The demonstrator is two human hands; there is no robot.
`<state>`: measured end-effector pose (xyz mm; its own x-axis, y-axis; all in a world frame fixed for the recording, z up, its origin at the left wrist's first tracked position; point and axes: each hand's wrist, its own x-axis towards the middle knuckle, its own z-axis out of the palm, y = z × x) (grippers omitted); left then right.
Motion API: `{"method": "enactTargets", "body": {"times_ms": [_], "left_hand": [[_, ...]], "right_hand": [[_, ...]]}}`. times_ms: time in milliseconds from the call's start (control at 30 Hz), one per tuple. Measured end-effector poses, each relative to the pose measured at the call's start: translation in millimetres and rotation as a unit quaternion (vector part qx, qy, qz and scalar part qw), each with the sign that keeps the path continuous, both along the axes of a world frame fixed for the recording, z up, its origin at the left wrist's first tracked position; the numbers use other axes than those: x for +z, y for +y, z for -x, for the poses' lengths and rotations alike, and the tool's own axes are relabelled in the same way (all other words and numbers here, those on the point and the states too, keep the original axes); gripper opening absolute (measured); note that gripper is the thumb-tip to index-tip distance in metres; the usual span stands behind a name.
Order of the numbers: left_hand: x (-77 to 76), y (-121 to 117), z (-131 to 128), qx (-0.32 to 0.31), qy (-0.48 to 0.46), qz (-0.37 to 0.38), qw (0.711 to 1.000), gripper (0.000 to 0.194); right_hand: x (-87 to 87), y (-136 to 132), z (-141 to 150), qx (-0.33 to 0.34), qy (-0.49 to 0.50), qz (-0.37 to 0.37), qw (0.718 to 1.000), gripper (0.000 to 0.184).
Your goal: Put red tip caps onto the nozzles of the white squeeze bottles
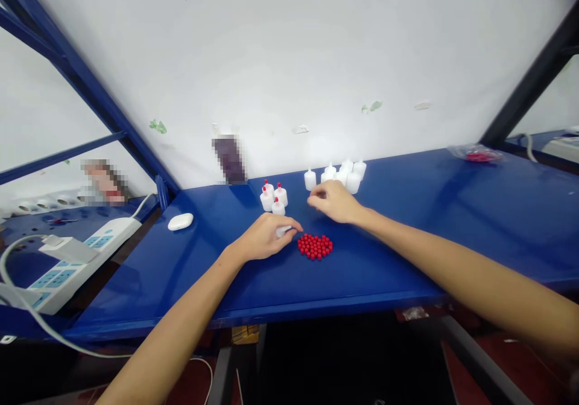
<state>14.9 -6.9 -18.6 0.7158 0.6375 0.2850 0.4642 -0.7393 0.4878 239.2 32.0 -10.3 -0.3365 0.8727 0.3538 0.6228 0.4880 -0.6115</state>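
My left hand [262,236] is closed around a small white plastic bottle [283,231], whose narrow tip points right, toward a flat cluster of small red caps [315,246] on the blue table. Above and to the right of the caps, my right hand [335,201] hovers with its fingers curled into a pinch; whatever may be between the fingertips cannot be made out. Just behind my left hand stand several white bottles with red caps [280,196]. Beyond my right hand is a group of uncapped white bottles [353,181], partly hidden by it.
On the left of the blue table [384,272] lies a white earphone case [180,221]. A power strip [85,260] with a plugged-in charger and cables sits past the left edge. A clear bag with red contents [477,154] rests at the back right, near a dark post.
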Motion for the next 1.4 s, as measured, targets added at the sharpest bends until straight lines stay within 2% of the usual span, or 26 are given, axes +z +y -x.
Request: {"method": "enactTargets", "body": {"times_ms": [100,200,600,833,933,1000,1067,1167,1233,1300,1400], "left_hand": [[2.7,0,2,-0.012,0.015,0.012,1.0,0.022],[3.8,0,3,-0.021,0.029,0.02,0.999,0.022],[7.5,1,7,-0.024,0.092,-0.027,0.995,0.025],[11.1,5,13,0.035,0.103,-0.016,0.994,0.017],[9.5,4,9,0.067,0.036,-0.044,0.996,0.019],[9.3,2,6,0.104,-0.037,-0.078,0.991,0.02],[9.9,0,3,0.129,-0.098,-0.104,0.981,0.019],[11.1,-2,1,0.128,-0.139,-0.115,0.975,0.018],[11.4,-3,1,0.118,-0.146,-0.112,0.976,0.018],[10.9,-3,2,0.111,-0.147,-0.108,0.977,0.017],[8.4,-1,3,0.114,-0.135,-0.099,0.979,0.026]], "right_hand": [[-1.2,-3,0,0.094,-0.006,0.023,0.995,0.018],[-5.0,-4,0,0.134,-0.026,0.037,0.99,0.017],[-17.5,1,3,0.115,-0.029,0.019,0.993,0.017],[-13.9,-8,7,0.117,-0.008,0.012,0.993,0.014],[-7.8,-17,11,0.122,0.019,0.049,0.991,0.014],[-5.6,-20,14,0.148,0.067,0.099,0.982,0.02],[-6.2,-21,18,0.192,0.145,0.142,0.96,0.027],[-10.3,-17,23,0.238,0.272,0.195,0.912,0.03],[-12.4,-15,25,0.251,0.323,0.228,0.884,0.031],[-12.7,-14,25,0.255,0.338,0.245,0.872,0.029],[-10.1,-17,25,0.234,0.345,0.234,0.878,0.025]]}}
